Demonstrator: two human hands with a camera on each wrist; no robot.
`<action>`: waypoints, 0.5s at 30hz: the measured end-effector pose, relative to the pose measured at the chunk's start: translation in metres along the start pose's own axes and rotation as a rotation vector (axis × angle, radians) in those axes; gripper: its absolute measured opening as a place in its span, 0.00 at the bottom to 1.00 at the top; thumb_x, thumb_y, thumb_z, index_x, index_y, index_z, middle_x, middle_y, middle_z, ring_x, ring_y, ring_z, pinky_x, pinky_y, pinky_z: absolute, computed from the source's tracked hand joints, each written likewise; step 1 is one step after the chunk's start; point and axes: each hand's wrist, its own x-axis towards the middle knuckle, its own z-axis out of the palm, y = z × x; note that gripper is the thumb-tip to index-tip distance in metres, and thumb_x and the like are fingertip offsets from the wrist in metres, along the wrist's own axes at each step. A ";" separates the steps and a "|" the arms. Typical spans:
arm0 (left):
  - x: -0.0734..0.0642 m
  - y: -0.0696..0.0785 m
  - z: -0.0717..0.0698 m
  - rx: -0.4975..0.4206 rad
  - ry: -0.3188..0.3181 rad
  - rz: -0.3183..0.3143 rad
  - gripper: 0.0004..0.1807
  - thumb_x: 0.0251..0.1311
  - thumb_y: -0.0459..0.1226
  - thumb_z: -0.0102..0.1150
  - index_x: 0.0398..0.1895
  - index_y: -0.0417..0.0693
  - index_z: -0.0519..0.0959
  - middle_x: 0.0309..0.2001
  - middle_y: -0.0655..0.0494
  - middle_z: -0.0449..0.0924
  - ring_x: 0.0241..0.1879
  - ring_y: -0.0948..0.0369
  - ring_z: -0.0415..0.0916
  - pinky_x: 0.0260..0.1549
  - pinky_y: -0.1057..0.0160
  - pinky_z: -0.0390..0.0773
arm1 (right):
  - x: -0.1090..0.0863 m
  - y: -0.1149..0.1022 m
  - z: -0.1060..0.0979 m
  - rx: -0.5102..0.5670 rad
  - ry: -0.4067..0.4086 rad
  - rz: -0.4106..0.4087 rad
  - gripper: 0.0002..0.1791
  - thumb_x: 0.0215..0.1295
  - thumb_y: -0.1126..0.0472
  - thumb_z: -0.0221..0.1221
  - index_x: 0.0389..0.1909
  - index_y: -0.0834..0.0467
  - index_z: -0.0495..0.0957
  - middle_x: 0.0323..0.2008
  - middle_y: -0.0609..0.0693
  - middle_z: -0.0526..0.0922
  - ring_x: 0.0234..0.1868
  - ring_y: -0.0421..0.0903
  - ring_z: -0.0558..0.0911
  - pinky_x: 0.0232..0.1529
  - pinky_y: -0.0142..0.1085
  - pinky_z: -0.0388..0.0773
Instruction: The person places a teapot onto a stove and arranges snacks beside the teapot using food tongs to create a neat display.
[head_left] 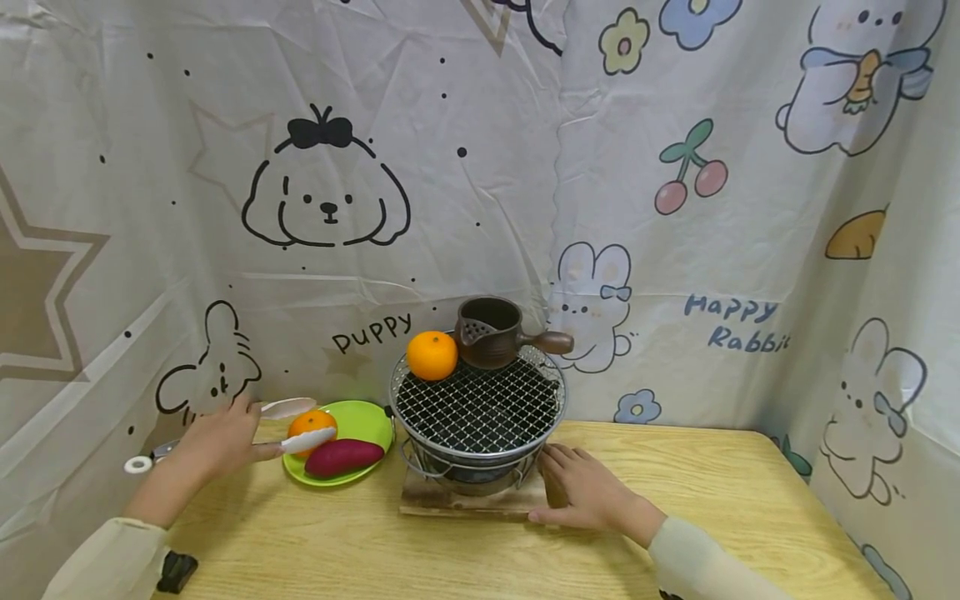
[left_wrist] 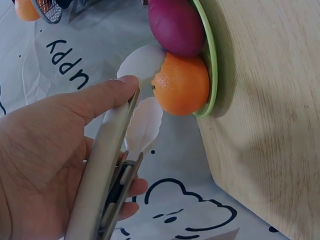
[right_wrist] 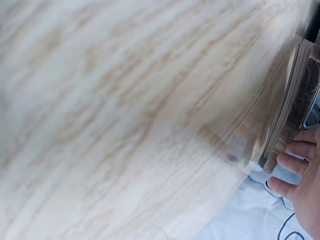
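My left hand (head_left: 217, 443) grips a pair of metal tongs (left_wrist: 95, 175) with white scalloped tips. The tips stand apart at an orange (head_left: 306, 422), one overlapping its front in the head view. That orange lies on a lime-green plate (head_left: 367, 421) beside a purple sweet potato (head_left: 343, 458). My right hand (head_left: 592, 493), fingers extended, rests at the right end of the wooden board (head_left: 465, 502). On this board stands a round tabletop grill (head_left: 480, 408) with a wire mesh.
Another orange (head_left: 432, 356) and a brown side-handled teapot (head_left: 491, 337) sit on the back of the mesh, the teapot's handle pointing right. Printed cloth (head_left: 465, 208) hangs behind and beside the wooden table (head_left: 675, 475). A small black object (head_left: 177, 572) lies near the left sleeve.
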 end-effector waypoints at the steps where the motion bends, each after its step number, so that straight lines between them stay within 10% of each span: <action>1: 0.000 -0.001 0.001 -0.001 0.000 0.001 0.49 0.56 0.61 0.67 0.57 0.20 0.72 0.55 0.24 0.72 0.54 0.29 0.73 0.44 0.32 0.79 | 0.000 0.000 0.000 -0.001 0.001 0.000 0.58 0.61 0.20 0.51 0.73 0.67 0.66 0.71 0.65 0.70 0.71 0.63 0.71 0.70 0.59 0.69; 15: -0.002 0.000 0.008 -0.046 0.024 0.005 0.52 0.53 0.61 0.69 0.61 0.20 0.70 0.61 0.19 0.66 0.57 0.25 0.70 0.47 0.29 0.77 | 0.000 0.000 0.002 0.009 0.011 0.003 0.58 0.61 0.20 0.51 0.73 0.67 0.66 0.71 0.65 0.70 0.71 0.64 0.71 0.70 0.60 0.68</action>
